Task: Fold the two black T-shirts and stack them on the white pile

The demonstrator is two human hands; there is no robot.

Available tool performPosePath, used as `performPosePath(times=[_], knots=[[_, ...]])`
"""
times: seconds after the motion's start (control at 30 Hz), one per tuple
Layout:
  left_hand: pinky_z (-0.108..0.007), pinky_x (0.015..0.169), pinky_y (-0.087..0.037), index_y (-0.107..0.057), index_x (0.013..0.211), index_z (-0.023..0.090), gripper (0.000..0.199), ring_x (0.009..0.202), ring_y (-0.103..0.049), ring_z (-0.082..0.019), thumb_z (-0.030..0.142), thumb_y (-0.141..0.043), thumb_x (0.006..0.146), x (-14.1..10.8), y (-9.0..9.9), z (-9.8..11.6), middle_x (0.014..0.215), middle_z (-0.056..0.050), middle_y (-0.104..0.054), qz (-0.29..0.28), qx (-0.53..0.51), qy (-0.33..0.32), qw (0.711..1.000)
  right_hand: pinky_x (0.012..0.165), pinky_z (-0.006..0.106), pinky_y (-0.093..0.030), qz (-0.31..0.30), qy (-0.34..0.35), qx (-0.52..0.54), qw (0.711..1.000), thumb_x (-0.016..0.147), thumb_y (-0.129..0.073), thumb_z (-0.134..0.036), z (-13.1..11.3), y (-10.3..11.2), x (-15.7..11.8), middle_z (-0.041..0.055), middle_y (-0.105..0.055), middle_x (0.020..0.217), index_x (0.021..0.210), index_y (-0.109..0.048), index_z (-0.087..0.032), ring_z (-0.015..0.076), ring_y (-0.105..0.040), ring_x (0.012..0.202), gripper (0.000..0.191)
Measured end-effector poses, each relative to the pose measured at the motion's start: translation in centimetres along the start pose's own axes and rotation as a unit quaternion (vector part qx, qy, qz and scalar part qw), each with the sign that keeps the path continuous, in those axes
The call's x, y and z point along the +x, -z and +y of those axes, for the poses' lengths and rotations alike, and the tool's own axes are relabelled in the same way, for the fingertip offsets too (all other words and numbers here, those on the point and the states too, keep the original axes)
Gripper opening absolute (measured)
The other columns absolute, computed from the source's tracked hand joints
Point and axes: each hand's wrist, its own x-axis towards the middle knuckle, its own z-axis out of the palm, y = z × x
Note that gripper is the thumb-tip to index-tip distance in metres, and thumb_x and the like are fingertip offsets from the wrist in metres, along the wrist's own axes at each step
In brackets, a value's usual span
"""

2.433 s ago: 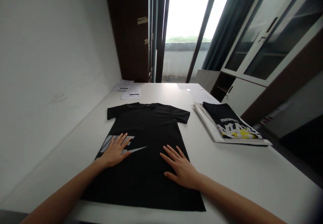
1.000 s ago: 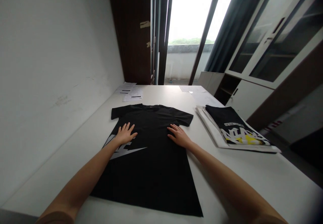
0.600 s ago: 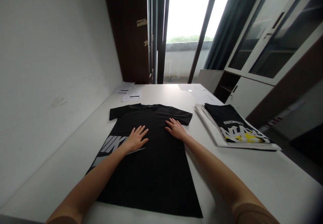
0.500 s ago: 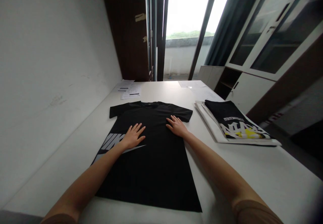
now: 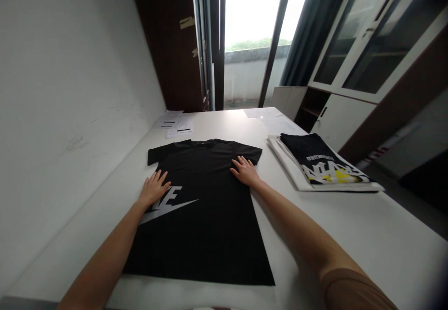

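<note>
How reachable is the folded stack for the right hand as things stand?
Probably yes: the right hand rests spread open on the black T-shirt, and only the shirt's flat edge and white tabletop seem to separate it from the folded stack.

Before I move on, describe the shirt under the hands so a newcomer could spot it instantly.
On the white table beside the white wall, a black short-sleeved T-shirt with a grey print lies under the left hand and right hand. Unlike the folded black and white garments stacked to its right, it is spread flat, with no yellow in its print.
</note>
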Motion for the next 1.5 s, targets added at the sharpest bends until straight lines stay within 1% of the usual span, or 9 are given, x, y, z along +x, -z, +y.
performPosePath(times=[0.1,0.2,0.43,0.73,0.9,1.03,1.13,1.27,1.5], knots=[[-0.054,0.122,-0.021,-0.034,0.160,0.023,0.068,0.155,-0.023,-0.032,0.061,-0.033,0.104,-0.6,0.2,-0.1,0.168,-0.012,-0.026,0.015,-0.006,-0.005,1.000,0.124,0.052,-0.012,0.021,0.014,-0.018,1.000,0.103,-0.039,-0.057,-0.4,0.0,-0.3,0.0102,-0.032,0.165,0.153,-0.048,-0.025,0.0286,-0.021,0.155,0.059],[-0.053,0.123,-0.020,-0.038,0.159,0.023,0.066,0.154,-0.024,-0.031,0.060,-0.033,0.104,-1.0,0.4,0.4,0.167,-0.010,-0.029,0.023,-0.020,-0.018,0.999,0.124,0.053,-0.013,-0.001,0.027,-0.011,1.000,0.104,-0.038,-0.056,-0.8,0.1,-0.5,0.0105,-0.036,0.163,0.152,-0.048,-0.025,0.0290,-0.026,0.153,0.058],[-0.051,0.125,-0.016,-0.041,0.157,0.023,0.066,0.155,-0.021,-0.030,0.061,-0.033,0.103,-1.2,0.4,0.8,0.168,-0.008,-0.028,0.035,-0.031,-0.060,0.997,0.123,0.052,-0.017,0.007,0.003,-0.007,1.000,0.104,-0.038,-0.057,-0.9,0.0,-0.8,0.0118,-0.034,0.164,0.152,-0.048,-0.025,0.0290,-0.029,0.151,0.058],[-0.050,0.124,-0.018,-0.031,0.162,0.024,0.073,0.156,-0.020,-0.032,0.065,-0.034,0.102,-1.6,0.7,1.1,0.169,-0.010,-0.022,-0.003,-0.041,-0.071,0.997,0.123,0.052,-0.018,-0.013,-0.057,-0.003,0.998,0.104,-0.034,-0.062,1.5,-0.6,0.2,0.0133,-0.029,0.166,0.160,-0.035,-0.022,0.0290,-0.022,0.154,0.069],[-0.050,0.124,-0.018,-0.031,0.162,0.025,0.072,0.156,-0.019,-0.032,0.064,-0.034,0.102,-1.8,1.1,1.2,0.170,-0.009,-0.021,-0.008,-0.043,-0.068,0.997,0.122,0.053,-0.018,-0.007,-0.069,-0.009,0.998,0.105,-0.033,-0.059,2.6,-0.4,0.4,0.0117,-0.032,0.165,0.156,-0.042,-0.021,0.0299,-0.024,0.153,0.065],[-0.050,0.124,-0.019,-0.033,0.161,0.024,0.071,0.156,-0.020,-0.032,0.063,-0.034,0.102,-1.8,1.3,1.4,0.169,-0.009,-0.023,-0.007,-0.042,-0.065,0.997,0.119,0.051,-0.025,0.033,-0.078,-0.014,0.996,0.104,-0.037,-0.055,2.9,0.1,0.1,0.0122,-0.038,0.162,0.150,-0.052,-0.021,0.0312,-0.029,0.150,0.059],[-0.051,0.124,-0.019,-0.033,0.161,0.025,0.070,0.156,-0.020,-0.031,0.063,-0.035,0.102,-1.7,1.3,1.4,0.169,-0.008,-0.023,-0.006,-0.043,-0.064,0.997,0.118,0.051,-0.025,0.074,-0.081,-0.023,0.994,0.103,-0.040,-0.054,2.9,0.3,0.0,0.0128,-0.041,0.160,0.144,-0.058,-0.021,0.0330,-0.029,0.150,0.055],[-0.050,0.124,-0.019,-0.033,0.161,0.025,0.070,0.156,-0.020,-0.031,0.063,-0.035,0.102,-1.7,1.1,1.3,0.169,-0.008,-0.024,-0.005,-0.043,-0.065,0.997,0.118,0.051,-0.026,0.076,-0.081,0.000,0.994,0.103,-0.040,-0.053,3.4,0.3,0.2,0.0095,-0.047,0.156,0.140,-0.061,-0.024,0.0319,-0.033,0.148,0.052],[-0.051,0.124,-0.021,-0.038,0.159,0.023,0.067,0.155,-0.023,-0.031,0.059,-0.038,0.102,-1.8,1.7,1.5,0.167,-0.009,-0.028,-0.003,-0.047,-0.073,0.996,0.111,0.044,-0.034,0.104,-0.157,0.043,0.981,0.102,-0.041,-0.048,5.2,0.6,1.2,0.0133,-0.056,0.145,0.138,-0.062,-0.020,0.0314,-0.048,0.133,0.051]])
